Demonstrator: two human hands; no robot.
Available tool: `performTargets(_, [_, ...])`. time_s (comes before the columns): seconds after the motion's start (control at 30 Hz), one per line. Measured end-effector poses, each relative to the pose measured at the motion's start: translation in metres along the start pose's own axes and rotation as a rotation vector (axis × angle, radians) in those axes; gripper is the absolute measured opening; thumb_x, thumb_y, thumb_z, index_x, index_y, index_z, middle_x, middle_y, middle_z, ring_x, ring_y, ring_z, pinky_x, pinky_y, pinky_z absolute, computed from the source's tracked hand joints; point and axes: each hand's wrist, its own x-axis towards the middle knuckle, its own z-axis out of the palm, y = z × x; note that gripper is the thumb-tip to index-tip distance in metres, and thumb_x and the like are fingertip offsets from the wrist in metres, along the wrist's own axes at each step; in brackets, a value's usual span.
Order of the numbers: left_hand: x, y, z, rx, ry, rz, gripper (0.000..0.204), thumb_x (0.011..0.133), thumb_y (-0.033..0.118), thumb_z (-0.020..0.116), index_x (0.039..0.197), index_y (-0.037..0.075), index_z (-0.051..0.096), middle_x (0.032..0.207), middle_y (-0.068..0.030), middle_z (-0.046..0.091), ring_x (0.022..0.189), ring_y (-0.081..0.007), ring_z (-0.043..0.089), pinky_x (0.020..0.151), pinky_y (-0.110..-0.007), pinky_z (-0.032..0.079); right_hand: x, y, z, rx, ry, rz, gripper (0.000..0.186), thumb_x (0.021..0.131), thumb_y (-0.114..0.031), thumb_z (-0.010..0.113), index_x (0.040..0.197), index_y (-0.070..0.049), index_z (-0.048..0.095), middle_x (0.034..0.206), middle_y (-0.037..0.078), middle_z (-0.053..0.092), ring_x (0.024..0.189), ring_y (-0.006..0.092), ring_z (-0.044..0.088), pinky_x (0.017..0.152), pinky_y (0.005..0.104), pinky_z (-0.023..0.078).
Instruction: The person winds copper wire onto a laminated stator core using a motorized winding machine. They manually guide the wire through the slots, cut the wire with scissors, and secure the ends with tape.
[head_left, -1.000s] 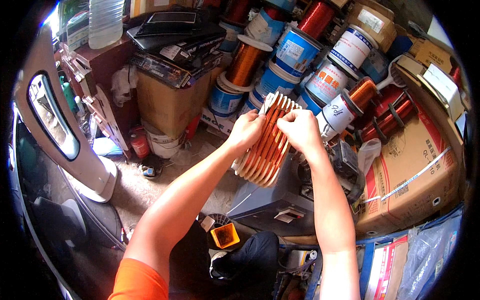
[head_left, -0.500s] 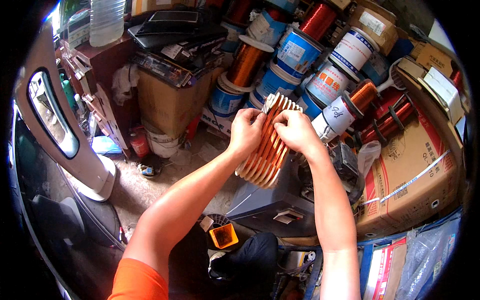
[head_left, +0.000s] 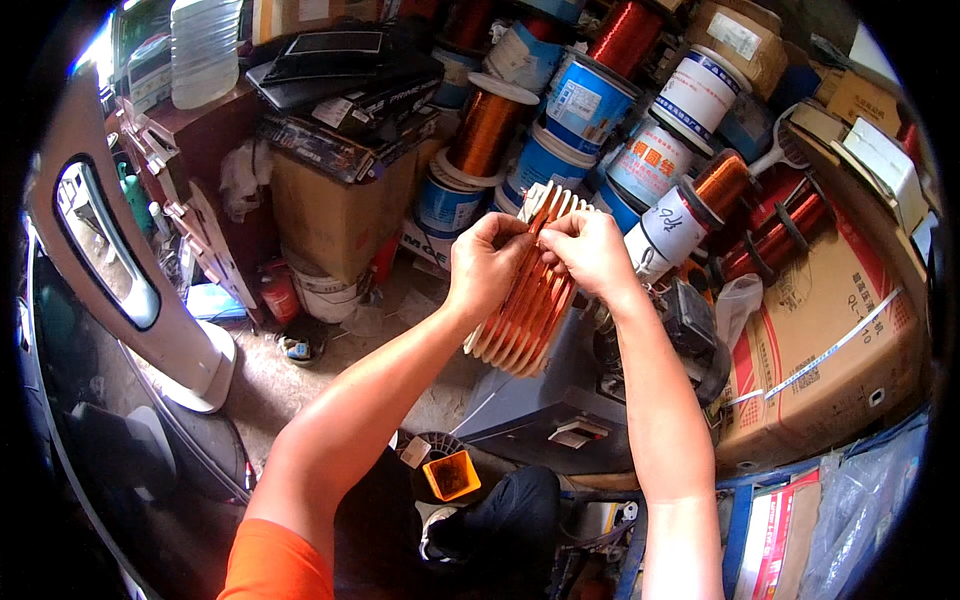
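Observation:
A winding former [head_left: 507,352] with several white ribbed discs stands tilted in front of me, copper wire [head_left: 538,290] wound in the slots between the discs. My left hand [head_left: 485,262] is closed at the upper left of the former, thumb and fingers pinched over the copper strands. From the right, my right hand [head_left: 590,255] pinches at the same strands, its fingertips almost meeting those of the left. The fingers hide exactly which strands they grip. Below the former sits a dark grey machine housing [head_left: 545,405].
Spools of copper wire [head_left: 487,130] and blue-and-white drums [head_left: 590,100] crowd the back. A large cardboard box [head_left: 820,340] fills the right. An orange-yellow square tray [head_left: 451,475] lies near my legs. At left stand a beige curved panel [head_left: 180,340] and a cardboard box [head_left: 335,210].
My right hand has shifted slightly left and its fingertips have closed in toward my left hand's. The left hand stays at the former's upper left; the view has tilted a little.

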Motion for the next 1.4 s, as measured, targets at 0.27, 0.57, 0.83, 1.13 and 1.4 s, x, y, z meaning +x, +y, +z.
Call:
performTargets(0.27, [-0.001, 0.008, -0.009, 0.199, -0.106, 0.247, 0.019, 0.084, 0.011, 0.071, 0.097, -0.002, 0.067, 0.090, -0.0087, 0.067, 0.084, -0.0163, 0.065, 0.078, -0.029, 0.052, -0.006, 0.002, 0.009, 0.206, 0.098, 0.001, 0.015, 0.082, -0.012, 0.074, 0.082, 0.002, 0.070, 0.075, 0.007, 0.070, 0.065, 0.0095, 0.062, 0.062, 0.0256, 0.052])
performTargets(0.57, [0.007, 0.002, -0.012, 0.251, -0.100, 0.238, 0.014, 0.087, 0.010, 0.068, 0.094, -0.002, 0.068, 0.091, -0.0107, 0.066, 0.082, -0.0201, 0.065, 0.075, -0.030, 0.051, -0.012, 0.002, 0.011, -0.187, 0.141, -0.366, 0.013, 0.084, -0.011, 0.068, 0.091, 0.001, 0.070, 0.082, 0.013, 0.069, 0.076, 0.0248, 0.067, 0.072, 0.0324, 0.053])
performTargets(0.83, [0.017, -0.015, -0.007, 0.057, -0.053, 0.057, 0.015, 0.087, 0.012, 0.067, 0.093, -0.002, 0.067, 0.091, -0.0125, 0.063, 0.082, -0.0218, 0.063, 0.075, -0.031, 0.050, -0.021, 0.007, 0.012, -0.452, 0.140, -0.378, 0.011, 0.086, -0.011, 0.059, 0.087, 0.000, 0.062, 0.091, 0.020, 0.063, 0.088, 0.0381, 0.062, 0.080, 0.0450, 0.049])
performTargets(1.13, [0.025, -0.004, -0.006, 0.126, -0.119, 0.104, 0.032, 0.090, 0.022, 0.066, 0.117, 0.006, 0.065, 0.112, -0.0095, 0.062, 0.104, -0.0193, 0.058, 0.092, -0.031, 0.045, -0.032, -0.007, 0.027, -0.243, 0.153, -0.284, 0.017, 0.087, -0.016, 0.061, 0.087, 0.000, 0.065, 0.083, 0.021, 0.067, 0.078, 0.0368, 0.066, 0.072, 0.0412, 0.052])
performTargets(1.4, [0.014, -0.017, -0.004, 0.125, -0.163, -0.374, 0.046, 0.102, 0.032, 0.042, 0.132, -0.003, 0.045, 0.122, -0.0206, 0.059, 0.114, -0.0241, 0.056, 0.098, -0.034, 0.042, -0.006, -0.017, -0.010, -0.885, -0.015, -0.915, 0.030, 0.081, -0.004, 0.053, 0.109, -0.007, 0.065, 0.117, 0.013, 0.061, 0.101, 0.0318, 0.063, 0.083, 0.0395, 0.053])
